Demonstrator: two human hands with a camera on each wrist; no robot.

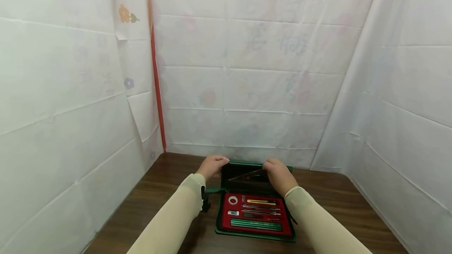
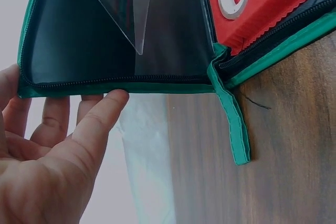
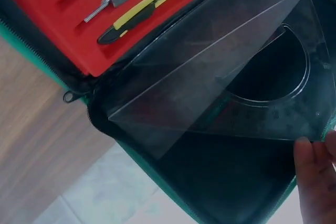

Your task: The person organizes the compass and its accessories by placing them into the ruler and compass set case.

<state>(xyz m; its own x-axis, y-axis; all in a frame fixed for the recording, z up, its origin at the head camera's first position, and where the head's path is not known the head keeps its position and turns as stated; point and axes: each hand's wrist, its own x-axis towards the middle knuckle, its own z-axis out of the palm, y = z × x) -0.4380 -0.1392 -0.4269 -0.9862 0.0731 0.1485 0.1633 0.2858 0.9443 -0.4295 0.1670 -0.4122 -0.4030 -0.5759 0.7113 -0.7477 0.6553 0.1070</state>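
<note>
A green-edged zip case lies spread on the table, its dark lid raised at the back. My left hand grips the lid's left edge, thumb and fingers either side of the green trim in the left wrist view. With my right hand I pinch the corner of a clear set square that has a rounded cutout. The set square lies against the lid's inside, partly behind a clear pocket. Below sits the red tray, holding a white ring, a yellow cutter, metal compasses and green pencils.
The case stands on a brown wood-grain table. White sheeting hangs behind and along both sides, with a red strip at the back left corner. From the case's hinge sticks out a green strap.
</note>
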